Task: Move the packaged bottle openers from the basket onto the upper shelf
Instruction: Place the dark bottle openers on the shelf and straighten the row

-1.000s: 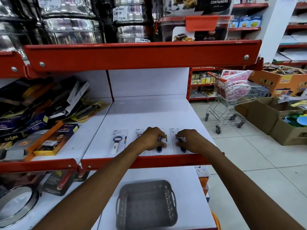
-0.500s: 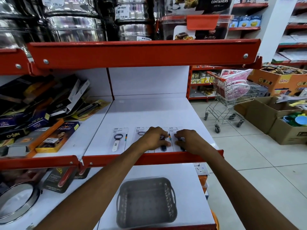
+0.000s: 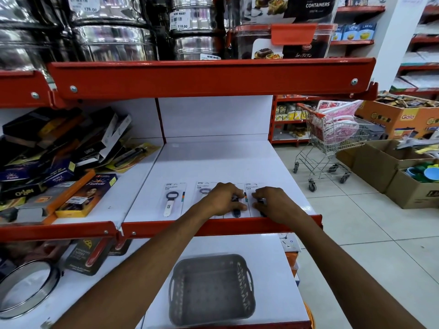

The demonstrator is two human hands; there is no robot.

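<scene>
Three packaged bottle openers lie side by side near the front of the white upper shelf (image 3: pixel 213 160). The left one (image 3: pixel 172 200) has a white handle and lies untouched. My left hand (image 3: pixel 224 198) rests on the middle package (image 3: pixel 204 186), fingers curled over its dark opener. On the right package (image 3: pixel 251 186) my right hand (image 3: pixel 273 203) presses down, fingers bent on it. A grey plastic basket (image 3: pixel 211 288) stands on the lower shelf below my arms, with nothing visible inside.
The shelf's red front lip (image 3: pixel 213 226) runs under my wrists. Boxed goods (image 3: pixel 59 162) pile up on the left bay. Steel pots (image 3: pixel 114 43) fill the shelf above. A shopping trolley (image 3: pixel 332 143) and cardboard boxes (image 3: pixel 392 167) stand on the tiled floor to the right.
Both hands stay on the middle and right packages, shifting them slightly toward the shelf's front edge. The view has tilted a little.
</scene>
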